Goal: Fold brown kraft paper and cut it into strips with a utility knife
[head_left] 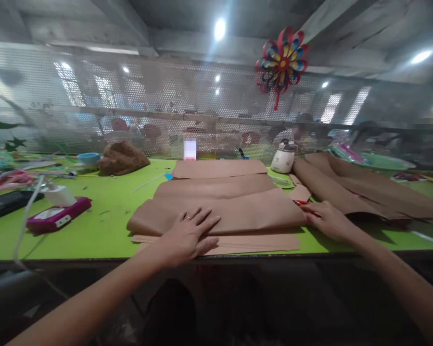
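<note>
A folded sheet of brown kraft paper [238, 210] lies across the green table in front of me. My left hand [189, 235] rests flat on its front part, fingers spread, with a ring on one finger. At the sheet's right edge, my right hand [326, 220] is closed around red-handled scissors [302, 203]; the fingers hide most of them. More brown paper strips [256, 243] stick out under the front fold. Behind the sheet lies another flat brown piece [220, 168].
Large curled brown paper [368, 187] lies at the right, beside a white bottle [283, 157]. A purple power strip [59, 216] with a white plug sits at the left. Farther back are a crumpled brown bundle [122, 158] and a blue bowl [88, 158]. A perforated screen [147, 96] stands behind.
</note>
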Motion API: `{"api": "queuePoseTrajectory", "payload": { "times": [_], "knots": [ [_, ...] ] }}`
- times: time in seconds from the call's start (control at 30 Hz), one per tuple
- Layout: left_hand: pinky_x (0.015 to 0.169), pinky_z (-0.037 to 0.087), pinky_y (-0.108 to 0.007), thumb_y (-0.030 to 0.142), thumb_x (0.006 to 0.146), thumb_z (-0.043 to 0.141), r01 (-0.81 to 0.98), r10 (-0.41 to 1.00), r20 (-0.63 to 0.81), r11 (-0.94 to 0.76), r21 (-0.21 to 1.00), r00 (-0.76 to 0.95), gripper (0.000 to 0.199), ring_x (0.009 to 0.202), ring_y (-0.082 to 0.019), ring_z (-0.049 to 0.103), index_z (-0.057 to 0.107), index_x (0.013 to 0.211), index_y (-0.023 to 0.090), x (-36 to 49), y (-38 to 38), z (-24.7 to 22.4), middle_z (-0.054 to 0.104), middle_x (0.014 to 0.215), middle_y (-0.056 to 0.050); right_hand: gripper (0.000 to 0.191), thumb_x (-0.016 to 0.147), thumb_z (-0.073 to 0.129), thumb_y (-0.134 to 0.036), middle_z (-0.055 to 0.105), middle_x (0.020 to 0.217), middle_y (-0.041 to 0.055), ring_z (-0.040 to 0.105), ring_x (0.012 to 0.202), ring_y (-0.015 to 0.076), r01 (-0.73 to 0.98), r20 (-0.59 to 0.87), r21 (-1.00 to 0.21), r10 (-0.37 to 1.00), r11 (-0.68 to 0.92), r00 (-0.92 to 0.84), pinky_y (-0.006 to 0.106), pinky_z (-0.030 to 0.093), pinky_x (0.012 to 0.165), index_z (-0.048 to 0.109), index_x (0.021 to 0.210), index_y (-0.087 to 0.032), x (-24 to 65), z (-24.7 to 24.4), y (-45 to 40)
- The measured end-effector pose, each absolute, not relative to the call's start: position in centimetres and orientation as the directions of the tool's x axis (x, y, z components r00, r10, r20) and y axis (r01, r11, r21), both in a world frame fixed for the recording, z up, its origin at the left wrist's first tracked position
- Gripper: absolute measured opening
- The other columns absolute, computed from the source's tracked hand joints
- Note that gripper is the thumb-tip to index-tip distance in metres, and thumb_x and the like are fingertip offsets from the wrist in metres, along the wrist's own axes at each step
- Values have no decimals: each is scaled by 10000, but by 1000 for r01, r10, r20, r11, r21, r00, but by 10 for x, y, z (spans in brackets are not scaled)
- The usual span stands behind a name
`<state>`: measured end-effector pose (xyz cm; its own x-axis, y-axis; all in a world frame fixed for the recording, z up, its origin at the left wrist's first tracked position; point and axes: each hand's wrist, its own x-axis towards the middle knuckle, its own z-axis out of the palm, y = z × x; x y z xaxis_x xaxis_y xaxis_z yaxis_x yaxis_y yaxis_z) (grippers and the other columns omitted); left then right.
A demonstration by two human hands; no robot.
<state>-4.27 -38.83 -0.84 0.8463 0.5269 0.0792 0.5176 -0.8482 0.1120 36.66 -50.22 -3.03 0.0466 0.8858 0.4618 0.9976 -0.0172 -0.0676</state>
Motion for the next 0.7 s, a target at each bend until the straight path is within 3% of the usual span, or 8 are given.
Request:
{"api": "queuePoseTrajectory", "payload": {
  "times": [0.1, 0.2, 0.37, 0.47, 0.6, 0.7],
  "knots": [
    [1092, 191, -597, 627, 921, 275, 532, 540, 87, -841, 98, 837, 616, 1423, -350, 144, 248, 1463, 335, -43, -386, -11, 205, 1548, -78, 290, 831, 485, -329, 710, 1005, 73, 612, 928, 244, 996, 407, -28, 911, 82, -64, 341, 489, 726, 712, 947, -193, 360, -32, -505],
    [1097, 189, -597, 626, 919, 291, 544, 551, 91, -834, 94, 829, 618, 1421, -350, 150, 244, 1464, 338, -43, -385, -13, 198, 1549, -68, 234, 799, 522, -306, 692, 956, 97, 594, 922, 248, 996, 414, -2, 907, 86, -78, 343, 471, 731, 697, 885, -177, 360, -33, -507],
    [1092, 194, -604, 625, 921, 284, 548, 555, 98, -832, 87, 826, 621, 1423, -349, 140, 233, 1467, 335, -43, -385, -14, 186, 1552, -72, 362, 874, 444, -400, 664, 890, 133, 592, 832, 253, 983, 579, -57, 796, -172, 173, 365, 446, 730, 634, 1020, -128, 378, -30, -504],
    [1092, 174, -619, 619, 926, 268, 545, 551, 79, -834, 86, 831, 609, 1425, -349, 131, 227, 1467, 342, -43, -386, -12, 190, 1550, -73, 411, 869, 432, -452, 667, 861, 160, 596, 819, 280, 952, 607, -107, 740, -286, 290, 380, 435, 711, 650, 969, -117, 379, -27, -494],
    [1069, 195, -646, 635, 916, 269, 558, 566, 71, -823, 108, 821, 615, 1411, -381, 163, 247, 1461, 352, -43, -387, -11, 205, 1548, -75, 433, 856, 428, -475, 689, 931, 159, 606, 905, 294, 947, 578, -179, 750, -267, 320, 380, 447, 754, 689, 920, -136, 354, -27, -480],
    [1063, 208, -642, 631, 919, 262, 541, 549, 84, -835, 105, 832, 604, 1404, -379, 194, 275, 1453, 348, -42, -390, -11, 244, 1538, -81, 464, 884, 388, -509, 704, 724, 76, 645, 722, 231, 936, 509, -270, 792, -227, 338, 305, 470, 631, 717, 799, -192, 330, -30, -474]
  ]
}}
